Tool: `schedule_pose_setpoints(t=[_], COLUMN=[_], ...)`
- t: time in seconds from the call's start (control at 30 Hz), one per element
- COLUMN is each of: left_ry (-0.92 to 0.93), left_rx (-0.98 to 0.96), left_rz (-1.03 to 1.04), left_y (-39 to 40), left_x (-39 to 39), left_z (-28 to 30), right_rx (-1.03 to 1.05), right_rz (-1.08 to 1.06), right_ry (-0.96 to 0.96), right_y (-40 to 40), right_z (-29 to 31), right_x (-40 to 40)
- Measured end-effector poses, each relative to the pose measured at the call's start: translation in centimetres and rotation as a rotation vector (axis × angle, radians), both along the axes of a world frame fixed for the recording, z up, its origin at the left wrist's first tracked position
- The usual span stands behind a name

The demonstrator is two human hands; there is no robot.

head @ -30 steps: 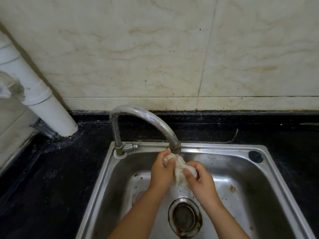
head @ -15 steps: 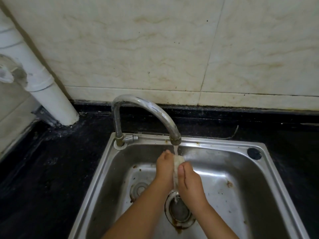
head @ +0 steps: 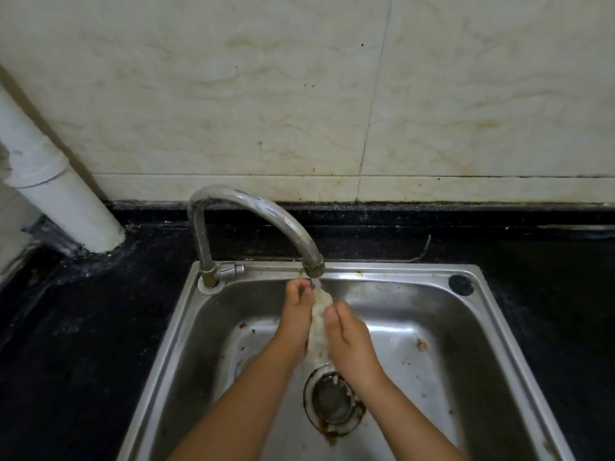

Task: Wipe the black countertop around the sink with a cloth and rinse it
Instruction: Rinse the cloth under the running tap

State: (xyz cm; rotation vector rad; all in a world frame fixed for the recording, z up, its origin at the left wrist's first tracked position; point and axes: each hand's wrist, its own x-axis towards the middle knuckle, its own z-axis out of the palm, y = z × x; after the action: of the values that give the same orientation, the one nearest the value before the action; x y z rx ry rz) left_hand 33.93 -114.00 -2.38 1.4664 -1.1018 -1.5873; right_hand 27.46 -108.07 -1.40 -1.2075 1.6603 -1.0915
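A wet, whitish cloth [head: 319, 322] is squeezed between my two hands inside the steel sink [head: 429, 331], right under the spout of the curved chrome faucet [head: 253, 207]. My left hand [head: 297, 316] grips it from the left and my right hand [head: 349, 341] grips it from the right. Water runs from the spout onto the top of the cloth. The cloth hangs down towards the round drain [head: 334, 399]. The black countertop [head: 86, 327] surrounds the sink.
A white pipe [head: 63, 194] rises from the counter's back left corner. Stained cream wall tiles [head: 299, 94] stand behind the sink. A black plug [head: 461, 285] sits on the sink's right rear rim. A thin twig-like strand [head: 422, 252] lies on the counter behind the sink.
Both hands have gone from bunching the cloth at the spout to pressing it flat between the palms, and water now streams from the faucet. My view shifted slightly.
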Motion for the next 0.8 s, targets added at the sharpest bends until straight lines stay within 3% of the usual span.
schedule_pose_setpoints(t=[0.1, 0.27, 0.43, 0.6, 0.8], left_ry=[-0.007, -0.085, -0.102, -0.283, -0.606], left_rx=[0.014, 0.018, -0.031, -0.093, -0.346], left_rz=[-0.011, -0.073, -0.058, -0.118, 0.199], left_y=[0.3, 1.2, 1.5, 0.9, -1.4], left_x=[-1.1, -0.4, 2.4, 4.6, 6.7], left_z=[0.0, 0.2, 0.2, 0.3, 1.2], right_rx=[0.041, 0.084, 0.035, 0.015, -0.003], right_rz=[-0.091, -0.001, -0.037, -0.034, -0.223], right_ry=[0.218, 0.321, 0.110, 0.030, -0.327], right_y=[-1.3, -2.0, -1.3, -1.2, -1.7], right_z=[-0.9, -1.9, -1.9, -1.7, -1.5], right_x=[-0.8, -2.6, -2.6, -2.0, -1.3])
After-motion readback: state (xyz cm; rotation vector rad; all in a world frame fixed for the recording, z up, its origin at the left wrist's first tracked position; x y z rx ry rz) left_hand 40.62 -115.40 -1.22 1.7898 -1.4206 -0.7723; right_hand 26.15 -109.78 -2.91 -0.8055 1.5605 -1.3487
